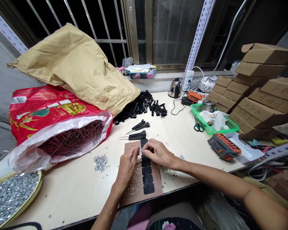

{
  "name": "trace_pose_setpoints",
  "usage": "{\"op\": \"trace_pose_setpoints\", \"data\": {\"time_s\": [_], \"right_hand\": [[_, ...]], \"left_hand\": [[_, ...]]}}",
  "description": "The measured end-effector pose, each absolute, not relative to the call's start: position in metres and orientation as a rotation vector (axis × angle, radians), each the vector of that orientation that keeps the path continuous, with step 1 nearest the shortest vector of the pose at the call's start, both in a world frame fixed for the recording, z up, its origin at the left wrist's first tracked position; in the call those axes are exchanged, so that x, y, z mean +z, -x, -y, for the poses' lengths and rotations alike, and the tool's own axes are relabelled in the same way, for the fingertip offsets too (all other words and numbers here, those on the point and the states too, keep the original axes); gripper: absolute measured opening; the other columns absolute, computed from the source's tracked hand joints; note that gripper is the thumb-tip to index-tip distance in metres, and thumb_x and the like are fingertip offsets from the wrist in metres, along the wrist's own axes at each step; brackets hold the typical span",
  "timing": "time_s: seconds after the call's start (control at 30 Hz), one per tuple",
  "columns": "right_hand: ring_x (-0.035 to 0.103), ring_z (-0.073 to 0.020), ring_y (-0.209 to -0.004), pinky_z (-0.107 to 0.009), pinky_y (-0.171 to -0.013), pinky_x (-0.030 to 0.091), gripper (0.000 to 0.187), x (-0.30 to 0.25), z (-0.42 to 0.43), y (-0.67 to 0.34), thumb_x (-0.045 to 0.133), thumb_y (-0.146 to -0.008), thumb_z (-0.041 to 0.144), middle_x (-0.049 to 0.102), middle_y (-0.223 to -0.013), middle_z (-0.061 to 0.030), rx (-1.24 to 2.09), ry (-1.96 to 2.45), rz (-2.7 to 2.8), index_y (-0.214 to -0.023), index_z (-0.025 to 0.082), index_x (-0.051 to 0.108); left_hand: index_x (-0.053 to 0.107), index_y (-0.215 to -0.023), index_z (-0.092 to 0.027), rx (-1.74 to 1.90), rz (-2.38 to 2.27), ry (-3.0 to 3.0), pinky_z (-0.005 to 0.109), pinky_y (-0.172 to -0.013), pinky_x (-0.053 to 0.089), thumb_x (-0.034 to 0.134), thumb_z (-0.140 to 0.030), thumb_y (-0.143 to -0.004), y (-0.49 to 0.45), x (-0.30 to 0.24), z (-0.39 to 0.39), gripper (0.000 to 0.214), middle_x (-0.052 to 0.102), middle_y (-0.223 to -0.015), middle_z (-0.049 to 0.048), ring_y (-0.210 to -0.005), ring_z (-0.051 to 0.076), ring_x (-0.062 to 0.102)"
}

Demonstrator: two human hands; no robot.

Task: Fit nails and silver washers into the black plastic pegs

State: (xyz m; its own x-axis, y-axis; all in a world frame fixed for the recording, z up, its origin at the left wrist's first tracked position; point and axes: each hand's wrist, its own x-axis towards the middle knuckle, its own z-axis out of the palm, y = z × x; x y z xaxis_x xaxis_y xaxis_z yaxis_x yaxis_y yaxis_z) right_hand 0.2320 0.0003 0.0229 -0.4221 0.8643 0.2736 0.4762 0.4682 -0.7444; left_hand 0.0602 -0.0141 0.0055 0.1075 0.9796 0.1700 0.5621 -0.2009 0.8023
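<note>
My left hand (130,161) is closed in a pinch over a brown board (157,180). Opposite it, my right hand (157,153) pinches too, and the fingertips of both almost meet. A tiny pale piece shows between them, too small to name. Below the hands, a column of black rounded patches (148,188) runs down the board, with small pale bits scattered beside it. Just beyond lie several black plastic pieces (136,136) with thin metal pins sticking out to the left. A small heap of shiny metal washers (100,163) sits left of my left hand.
On the left are a red bag (50,105) of long thin dark-red rods, a brown paper sack (74,64) and a tray of washers (12,195). Black parts (144,103) are piled behind. To the right stand a green basket (206,126), scissors (198,127), a battery pack (224,147) and cardboard boxes (259,111).
</note>
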Motion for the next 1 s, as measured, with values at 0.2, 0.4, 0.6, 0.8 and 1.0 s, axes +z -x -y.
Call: {"op": "trace_pose_setpoints", "data": {"time_s": [0.2,0.4,0.6,0.8,1.0], "right_hand": [[0.056,-0.0127,-0.080,-0.023,-0.069,0.043,0.017,0.019,0.005,-0.235,0.047,-0.093,0.026,0.061,-0.085,-0.0019,0.729,1.105,2.112,-0.089,0.018,0.061],[0.057,-0.0134,-0.083,-0.023,-0.070,0.044,0.014,0.015,0.008,-0.231,0.048,-0.092,0.023,0.060,-0.094,-0.0047,0.423,1.127,2.170,-0.095,0.017,0.059],[0.056,-0.0130,-0.080,-0.022,-0.066,0.042,0.023,0.016,0.010,-0.235,0.041,-0.096,0.026,0.059,-0.093,-0.0050,0.128,1.135,2.312,-0.096,0.019,0.063],[0.058,-0.0132,-0.083,-0.023,-0.070,0.042,0.023,0.017,0.013,-0.234,0.042,-0.096,0.031,0.062,-0.094,-0.0046,0.328,1.152,2.222,-0.098,0.019,0.061],[0.057,-0.0125,-0.077,-0.023,-0.069,0.041,0.020,0.025,0.012,-0.234,0.045,-0.095,0.030,0.063,-0.084,-0.0013,0.623,1.184,2.153,-0.090,0.019,0.061]], "left_hand": [[0.050,-0.071,-0.021,0.941,-1.524,-1.862,0.025,-0.058,0.033,0.036,-0.047,-0.091,-0.061,0.004,0.015,0.036,0.046,-0.062,-0.0034,-0.058,0.014,0.044],[0.051,-0.071,-0.021,0.990,-1.541,-1.813,0.024,-0.058,0.034,0.037,-0.047,-0.091,-0.061,0.005,0.017,0.036,0.048,-0.063,-0.0031,-0.060,0.014,0.046],[0.054,-0.078,-0.020,1.025,-1.510,-1.727,0.026,-0.061,0.037,0.035,-0.047,-0.092,-0.062,0.007,0.025,0.036,0.053,-0.067,-0.0013,-0.062,0.015,0.049],[0.048,-0.070,-0.021,1.052,-1.535,-1.720,0.025,-0.059,0.033,0.039,-0.047,-0.090,-0.065,0.012,0.028,0.035,0.046,-0.062,-0.0031,-0.059,0.014,0.043],[0.045,-0.068,-0.020,1.102,-1.375,-1.482,0.023,-0.052,0.029,0.045,-0.050,-0.087,-0.064,0.009,0.025,0.036,0.038,-0.061,-0.0047,-0.056,0.011,0.035]]}}
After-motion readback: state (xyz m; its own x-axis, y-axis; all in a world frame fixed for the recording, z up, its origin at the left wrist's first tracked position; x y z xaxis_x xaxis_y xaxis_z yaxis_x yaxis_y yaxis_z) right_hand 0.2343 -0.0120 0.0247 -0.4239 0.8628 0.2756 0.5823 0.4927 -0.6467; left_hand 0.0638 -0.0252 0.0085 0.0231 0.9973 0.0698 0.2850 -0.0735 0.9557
